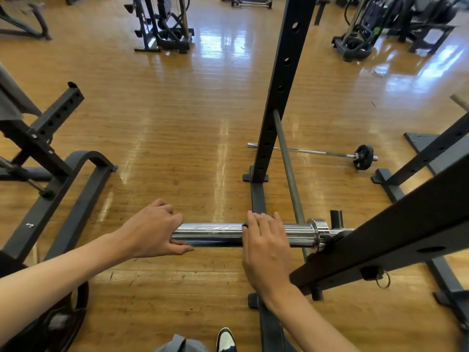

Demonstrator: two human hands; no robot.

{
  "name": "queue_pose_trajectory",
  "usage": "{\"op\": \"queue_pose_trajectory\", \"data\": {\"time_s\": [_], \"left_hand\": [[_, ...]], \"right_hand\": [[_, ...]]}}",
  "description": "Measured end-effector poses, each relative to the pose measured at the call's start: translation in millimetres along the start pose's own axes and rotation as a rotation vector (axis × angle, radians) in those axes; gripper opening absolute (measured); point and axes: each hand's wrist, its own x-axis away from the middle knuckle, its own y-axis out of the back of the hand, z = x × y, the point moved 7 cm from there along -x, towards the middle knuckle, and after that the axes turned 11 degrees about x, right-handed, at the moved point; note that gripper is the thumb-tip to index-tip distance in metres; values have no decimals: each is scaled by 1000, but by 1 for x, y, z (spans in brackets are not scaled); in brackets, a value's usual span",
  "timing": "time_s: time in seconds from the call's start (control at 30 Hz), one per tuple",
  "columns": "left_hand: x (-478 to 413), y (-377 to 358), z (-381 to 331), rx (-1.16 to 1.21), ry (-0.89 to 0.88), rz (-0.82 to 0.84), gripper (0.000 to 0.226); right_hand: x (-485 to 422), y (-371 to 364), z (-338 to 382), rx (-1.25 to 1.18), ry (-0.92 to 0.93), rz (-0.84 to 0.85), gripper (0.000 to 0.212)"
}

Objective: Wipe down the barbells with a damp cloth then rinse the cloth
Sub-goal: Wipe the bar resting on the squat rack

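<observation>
Closest to the lens, a dark-and-white shoe (225,339) and a fold of grey trouser leg (177,345) were cut off by the bottom edge. Two bare forearms reached forward above them.

The left hand (154,231) gripped the free end of the barbell (215,235) on its chrome sleeve. Its fingers curled over the top and the thumb lay beneath, so the sleeve's end face was hidden. The right hand (266,240) lay palm down across the same sleeve further right, fingers nearly straight over the top, pressing on the cloth (245,224). Only a small dark-green scrap of it showed beside the thumb; the palm covered the rest.

The sleeve hung level above the wooden floor (177,123). Past its collar, a black rack beam (380,245) crossed in front and hid the shaft. A thin grey rod (289,168) slanted down from the rack upright (279,97), and its lower end was lost behind the sleeve.

Beyond the upright a second barbell (317,151) lay on the floor with a small black plate (364,157) near its right end; the upright covered part of its length. At lower left a dark weight plate (63,323) ran out of frame beneath the left forearm, and a black bench frame (63,186) was cut by the left edge. The machines at the far end were too dark to make out.
</observation>
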Motion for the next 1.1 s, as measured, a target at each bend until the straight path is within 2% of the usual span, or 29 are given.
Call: {"op": "queue_pose_trajectory", "data": {"time_s": [0.13,0.2,0.33,0.4,0.53,0.57,0.67,0.8,0.87,1.1], "left_hand": [[1,1,0,14,10,2,78],[1,0,1,19,11,6,78],[0,1,-1,20,5,8,77],[0,2,-2,8,7,27,76],[1,3,-1,-2,26,41,78],[1,3,-1,0,28,39,78],[2,4,-2,-6,25,27,80],[3,5,-2,-1,24,-4,81],[4,6,-3,3,18,-16,79],[3,8,-4,-18,12,-26,80]], "right_hand": [[19,4,-12,70,182,-27,46],[24,11,-44,132,139,-30,46],[-8,19,-74,228,-148,71,44],[-30,20,-52,218,-130,119,47],[-17,11,-12,45,-43,65,34],[-4,8,-11,21,-19,44,31],[19,8,-37,79,78,-24,42],[5,11,-60,113,-89,-5,42],[-9,10,-38,83,-149,13,41],[-22,2,70,-37,11,41,48]]}}
